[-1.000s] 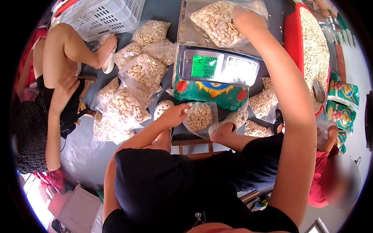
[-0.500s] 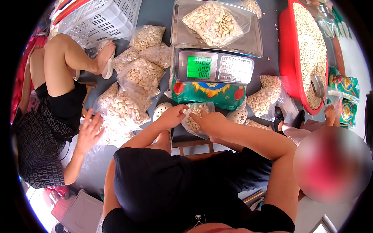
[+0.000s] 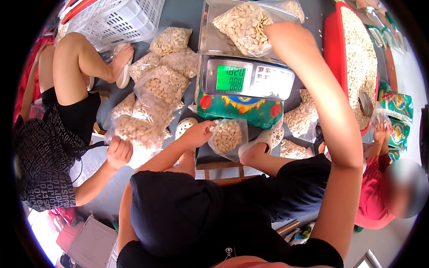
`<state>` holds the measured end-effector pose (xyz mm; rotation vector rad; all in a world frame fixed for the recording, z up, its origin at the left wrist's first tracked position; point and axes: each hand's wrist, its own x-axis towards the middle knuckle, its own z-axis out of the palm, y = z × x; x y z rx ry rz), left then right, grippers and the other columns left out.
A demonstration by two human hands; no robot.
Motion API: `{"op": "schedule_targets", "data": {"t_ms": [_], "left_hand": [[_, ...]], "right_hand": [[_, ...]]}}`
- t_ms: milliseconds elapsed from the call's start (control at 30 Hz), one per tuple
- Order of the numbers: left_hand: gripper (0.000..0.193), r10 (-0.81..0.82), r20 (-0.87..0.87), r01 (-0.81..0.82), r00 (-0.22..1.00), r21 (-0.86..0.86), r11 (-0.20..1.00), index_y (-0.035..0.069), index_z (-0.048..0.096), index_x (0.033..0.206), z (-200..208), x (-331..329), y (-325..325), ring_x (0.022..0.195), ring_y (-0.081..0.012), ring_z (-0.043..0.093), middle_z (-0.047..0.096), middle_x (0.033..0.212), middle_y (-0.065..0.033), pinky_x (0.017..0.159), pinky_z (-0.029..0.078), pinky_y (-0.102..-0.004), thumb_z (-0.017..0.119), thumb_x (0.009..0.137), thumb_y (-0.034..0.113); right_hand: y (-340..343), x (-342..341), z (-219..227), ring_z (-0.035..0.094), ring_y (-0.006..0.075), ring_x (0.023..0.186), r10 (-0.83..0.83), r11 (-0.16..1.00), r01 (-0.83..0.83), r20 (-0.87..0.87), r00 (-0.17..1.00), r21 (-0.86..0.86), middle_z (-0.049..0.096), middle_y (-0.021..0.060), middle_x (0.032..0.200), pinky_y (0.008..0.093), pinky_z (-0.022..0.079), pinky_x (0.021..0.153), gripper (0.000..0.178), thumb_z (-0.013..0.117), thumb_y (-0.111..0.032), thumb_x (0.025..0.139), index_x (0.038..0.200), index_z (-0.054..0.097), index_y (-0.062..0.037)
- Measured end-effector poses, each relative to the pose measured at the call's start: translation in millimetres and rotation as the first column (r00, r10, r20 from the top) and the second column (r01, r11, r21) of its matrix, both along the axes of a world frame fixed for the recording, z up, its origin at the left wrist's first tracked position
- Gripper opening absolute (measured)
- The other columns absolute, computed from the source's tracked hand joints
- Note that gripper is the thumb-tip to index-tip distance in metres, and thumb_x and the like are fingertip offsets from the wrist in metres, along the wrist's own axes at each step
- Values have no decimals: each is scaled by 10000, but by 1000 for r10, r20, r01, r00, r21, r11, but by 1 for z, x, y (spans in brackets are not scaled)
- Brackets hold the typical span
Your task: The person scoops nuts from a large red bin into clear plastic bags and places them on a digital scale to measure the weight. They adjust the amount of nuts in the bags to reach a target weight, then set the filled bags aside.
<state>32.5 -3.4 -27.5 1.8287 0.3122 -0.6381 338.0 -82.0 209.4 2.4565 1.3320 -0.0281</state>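
A clear bag of pale flat seeds (image 3: 227,136), which look like pumpkin seeds, rests in front of me below the scale. My left hand (image 3: 200,134) pinches its upper left edge with closed fingers. Stretched out over the scale's right side, my right hand (image 3: 288,42) curls at the right edge of a larger clear bag of seeds (image 3: 243,27); its fingertips are partly hidden. That larger bag lies on the metal pan (image 3: 213,44) of a digital scale (image 3: 208,80) with a lit green display. Beneath the scale is a green printed package (image 3: 241,109).
Several filled seed bags (image 3: 163,85) are piled at left, beside another person's closed hand (image 3: 119,152). More bags (image 3: 300,114) lie right of the scale. A red tub (image 3: 333,58) of seeds holds a metal scoop (image 3: 365,103). Another person's hands (image 3: 381,129) are beside it. A white basket (image 3: 120,24) stands far left.
My right hand has left the small bag and reached forward to the bag on the scale. The person at left has closed their hand; the person at right has leaned back.
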Motion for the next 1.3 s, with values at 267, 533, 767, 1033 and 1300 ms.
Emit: {"op": "schedule_targets", "data": {"t_ms": [267,533,767,1033,1300], "left_hand": [[360,12,12,-12,1000,13,1000,103,547,1197,5,0,1,779,-259,619,623,822,-97,692,473,-367,540,844,171],[355,15,32,-14,999,-6,1000,99,551,1198,2,-3,2,774,-255,617,623,812,-99,693,472,-364,541,850,173],[356,47,-1,-47,999,13,999,106,553,1200,-2,-13,6,780,-249,620,628,825,-93,699,475,-356,541,852,180],[362,9,15,-10,1000,19,1000,115,550,1208,3,-2,0,785,-246,622,630,828,-90,699,475,-358,535,854,184],[362,6,-13,-5,1000,26,1000,111,548,1209,1,-4,3,804,-254,621,629,842,-99,713,473,-362,525,855,185]], "right_hand": [[40,43,-56,625,321,1002,-348,936,327,-219,911,-127,637,177,1110,436,506,806,313,501,-216,856,1082,642,-52],[22,71,-86,614,249,793,-175,981,172,20,984,95,640,137,872,385,474,695,204,513,-181,883,935,589,1],[-7,-33,1,624,349,787,-136,973,228,-685,715,45,611,209,792,438,468,670,128,451,-115,893,1001,482,-54],[-81,-161,-99,634,367,774,160,987,-98,-762,627,127,620,153,829,442,513,648,232,542,-250,887,1007,527,-52],[-42,-57,-9,650,284,753,201,952,-197,9,980,236,612,107,831,385,538,605,144,601,-140,753,852,624,-39]]}}
